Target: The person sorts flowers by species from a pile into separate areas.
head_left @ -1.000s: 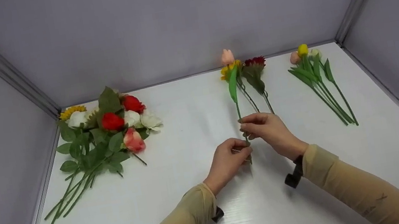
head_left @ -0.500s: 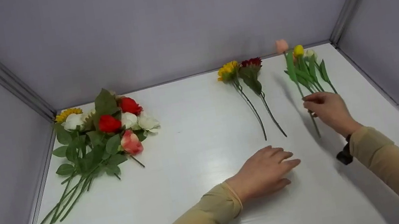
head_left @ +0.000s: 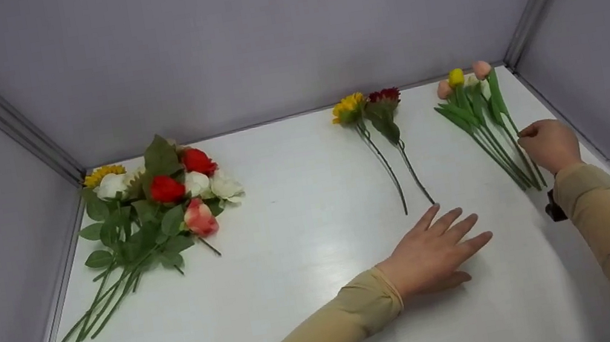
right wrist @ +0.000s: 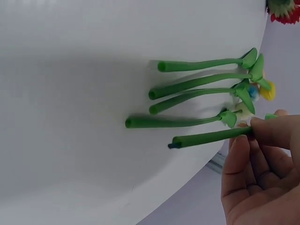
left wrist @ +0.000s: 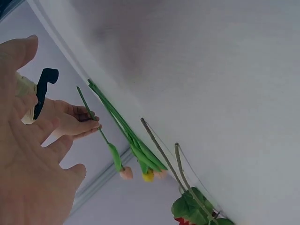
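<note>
Pinching a pink tulip (head_left: 498,94) by its stem, the right hand (head_left: 550,144) holds it at the row's right end, just beside four other tulips (head_left: 478,104). From my remote station, I judge that a careless release could let it roll, or its leaf snag a neighbour's. The left hand (head_left: 434,251) spreads its fingers, grasping nothing; a sweep could nudge the red flower (head_left: 385,121), though I cannot tell whether they touch.

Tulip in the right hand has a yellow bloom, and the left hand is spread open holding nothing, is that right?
Not quite: the tulip in the right hand has a pink bloom, not yellow, as the left wrist view shows. The left hand is spread open, holding nothing.
</note>
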`<state>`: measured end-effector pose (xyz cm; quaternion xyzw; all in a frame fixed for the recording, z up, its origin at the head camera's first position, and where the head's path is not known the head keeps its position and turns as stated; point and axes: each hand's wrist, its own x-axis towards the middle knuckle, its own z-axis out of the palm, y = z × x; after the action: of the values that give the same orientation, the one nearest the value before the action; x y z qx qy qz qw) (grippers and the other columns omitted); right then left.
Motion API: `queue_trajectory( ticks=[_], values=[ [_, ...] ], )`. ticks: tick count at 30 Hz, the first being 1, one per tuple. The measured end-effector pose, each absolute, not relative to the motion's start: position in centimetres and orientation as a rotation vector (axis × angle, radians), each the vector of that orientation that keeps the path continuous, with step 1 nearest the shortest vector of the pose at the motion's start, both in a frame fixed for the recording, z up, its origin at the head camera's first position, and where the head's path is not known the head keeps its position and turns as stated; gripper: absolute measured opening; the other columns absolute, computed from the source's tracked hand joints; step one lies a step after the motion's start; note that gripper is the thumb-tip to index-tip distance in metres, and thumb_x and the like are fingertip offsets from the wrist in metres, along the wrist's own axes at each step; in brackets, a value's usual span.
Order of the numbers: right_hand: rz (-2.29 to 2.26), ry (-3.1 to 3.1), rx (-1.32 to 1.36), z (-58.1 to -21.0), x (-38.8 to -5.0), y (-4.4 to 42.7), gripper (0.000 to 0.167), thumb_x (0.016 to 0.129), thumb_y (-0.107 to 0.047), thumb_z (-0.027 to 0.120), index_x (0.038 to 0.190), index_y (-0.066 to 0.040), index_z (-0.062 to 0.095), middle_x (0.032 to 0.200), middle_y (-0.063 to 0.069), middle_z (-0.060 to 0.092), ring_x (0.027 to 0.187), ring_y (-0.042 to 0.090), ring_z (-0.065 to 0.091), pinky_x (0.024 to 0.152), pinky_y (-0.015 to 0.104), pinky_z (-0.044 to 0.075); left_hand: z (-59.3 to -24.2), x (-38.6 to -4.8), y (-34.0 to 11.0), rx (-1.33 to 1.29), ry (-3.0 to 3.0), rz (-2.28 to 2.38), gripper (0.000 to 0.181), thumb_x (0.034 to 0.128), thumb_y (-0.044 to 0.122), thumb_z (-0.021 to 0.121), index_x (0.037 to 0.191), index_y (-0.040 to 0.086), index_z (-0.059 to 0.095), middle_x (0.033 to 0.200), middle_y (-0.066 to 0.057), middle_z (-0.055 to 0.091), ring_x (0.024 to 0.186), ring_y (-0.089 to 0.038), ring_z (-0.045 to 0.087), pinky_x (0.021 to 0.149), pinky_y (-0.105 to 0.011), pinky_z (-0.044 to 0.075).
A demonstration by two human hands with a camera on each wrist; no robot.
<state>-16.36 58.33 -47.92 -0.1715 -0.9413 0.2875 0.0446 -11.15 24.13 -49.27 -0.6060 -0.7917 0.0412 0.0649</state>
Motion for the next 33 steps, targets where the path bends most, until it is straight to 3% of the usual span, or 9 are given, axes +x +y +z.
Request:
queue_trajectory(
  ticks=[15, 33],
  values=[
    [0.832, -2.893, -0.519, -49.0, -18.4, 58.5, 0.036, 0.101, -0.011, 0.050, 0.117, 0.018, 0.064, 0.108, 0.038, 0.064, 0.085, 0.045, 0.062, 0.075, 0.058, 0.051, -49.7, -11.6, 24.2, -1.825, -2.468, 0.099, 0.078, 0.0983, 0.063, 0.056, 0.163, 0.032, 0.026, 0.167, 0.001, 0.028, 0.154, -0.022, 0.019, 0.125, -0.046, 0.011],
    [0.813, -2.917, -0.538, -50.3, -18.6, 58.7, 0.037, 0.099, -0.011, 0.050, 0.119, 0.017, 0.063, 0.116, 0.039, 0.062, 0.103, 0.054, 0.059, 0.086, 0.063, 0.049, -50.3, -11.6, 23.7, -1.826, -2.505, 0.082, 0.076, 0.0992, 0.063, 0.054, 0.163, 0.034, 0.025, 0.167, 0.002, 0.028, 0.154, -0.021, 0.019, 0.125, -0.045, 0.012]
  ],
)
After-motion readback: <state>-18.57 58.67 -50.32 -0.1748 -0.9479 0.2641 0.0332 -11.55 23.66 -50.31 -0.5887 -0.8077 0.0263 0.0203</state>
